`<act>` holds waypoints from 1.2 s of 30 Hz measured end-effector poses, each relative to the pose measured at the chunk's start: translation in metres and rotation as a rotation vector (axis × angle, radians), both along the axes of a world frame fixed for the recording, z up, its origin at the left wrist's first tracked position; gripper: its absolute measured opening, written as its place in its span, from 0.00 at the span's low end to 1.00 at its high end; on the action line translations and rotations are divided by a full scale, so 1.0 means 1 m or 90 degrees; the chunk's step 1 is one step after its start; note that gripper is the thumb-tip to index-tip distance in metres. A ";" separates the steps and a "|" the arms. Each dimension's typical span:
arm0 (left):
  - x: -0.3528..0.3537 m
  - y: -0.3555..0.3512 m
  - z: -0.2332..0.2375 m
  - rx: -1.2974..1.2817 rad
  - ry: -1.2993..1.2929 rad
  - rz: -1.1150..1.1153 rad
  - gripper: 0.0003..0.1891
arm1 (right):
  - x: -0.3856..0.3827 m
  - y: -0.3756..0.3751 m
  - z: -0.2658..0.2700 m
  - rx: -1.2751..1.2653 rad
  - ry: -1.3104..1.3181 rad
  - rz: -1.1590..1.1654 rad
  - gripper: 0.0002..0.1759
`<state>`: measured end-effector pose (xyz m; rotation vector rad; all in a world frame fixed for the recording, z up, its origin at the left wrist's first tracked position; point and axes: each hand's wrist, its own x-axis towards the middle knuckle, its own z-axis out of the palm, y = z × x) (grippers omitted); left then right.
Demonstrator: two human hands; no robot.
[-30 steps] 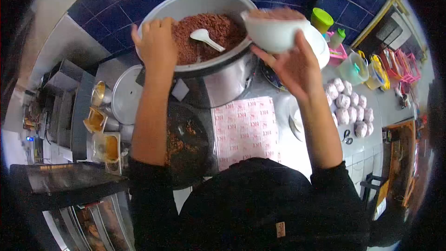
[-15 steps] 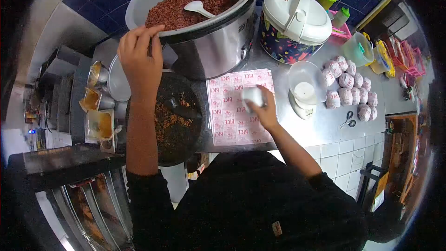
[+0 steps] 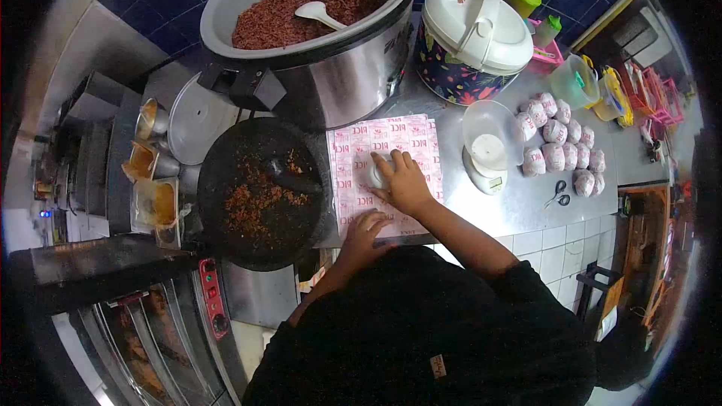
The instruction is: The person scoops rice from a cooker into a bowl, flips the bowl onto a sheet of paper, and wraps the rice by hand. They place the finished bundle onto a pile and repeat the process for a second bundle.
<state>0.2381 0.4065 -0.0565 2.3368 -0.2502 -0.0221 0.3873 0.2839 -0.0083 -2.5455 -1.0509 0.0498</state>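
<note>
A stack of pink-printed wrapping paper [image 3: 353, 154] lies on the steel counter. On its upper sheet my right hand [image 3: 406, 184] grips a small white cup [image 3: 377, 173], with the fingers wrapped over it. The cup's contents, if any, are hidden. My left hand [image 3: 362, 237] rests at the paper's lower left edge, fingers stretched out and holding nothing visible. Behind the paper stands a large open rice cooker [image 3: 338, 79] full of reddish-brown rice [image 3: 278, 19], where a white rice paddle [image 3: 320, 13] lies.
To the left sit a dark wok [image 3: 226, 233] with food scraps and a round lid [image 3: 195, 124]. At right are a kitchen scale [image 3: 492, 183] under a clear bowl [image 3: 511, 131], several wrapped bundles [image 3: 555, 131], scissors [image 3: 556, 194] and a floral rice container [image 3: 451, 68].
My left hand has come down from the cooker's rim to the paper's lower edge. My right hand has lowered the white cup onto the paper, slightly leftward.
</note>
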 end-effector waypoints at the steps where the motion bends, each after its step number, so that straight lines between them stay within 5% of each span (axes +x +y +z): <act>1: 0.003 0.005 0.000 -0.003 0.000 -0.002 0.22 | 0.000 0.000 0.013 0.006 0.030 -0.020 0.43; 7: 0.004 0.029 -0.033 0.050 -0.117 -0.089 0.18 | 0.044 -0.070 0.036 0.450 -0.058 -0.344 0.45; 9: 0.005 0.025 -0.024 0.037 -0.129 -0.079 0.17 | 0.057 -0.116 0.037 0.337 -0.229 -0.453 0.46; 14: 0.005 0.013 -0.029 0.065 -0.158 -0.068 0.18 | 0.065 -0.176 0.008 0.329 -0.197 -0.591 0.37; 17: 0.006 0.007 -0.035 0.067 -0.165 -0.075 0.18 | 0.048 -0.170 0.008 0.268 -0.307 -0.579 0.33; 19: 0.007 0.004 -0.031 0.048 -0.159 -0.063 0.18 | 0.019 -0.165 0.005 0.234 -0.309 -0.376 0.28; 21: 0.006 0.002 -0.027 0.030 -0.156 -0.049 0.17 | -0.005 -0.159 -0.017 0.220 -0.009 -0.114 0.26; 23: 0.004 -0.001 -0.026 0.005 -0.160 -0.007 0.15 | -0.027 -0.133 -0.023 0.173 0.068 0.012 0.30; 36: -0.001 -0.001 -0.018 0.030 -0.157 0.001 0.14 | -0.030 -0.129 -0.057 0.122 0.007 0.049 0.24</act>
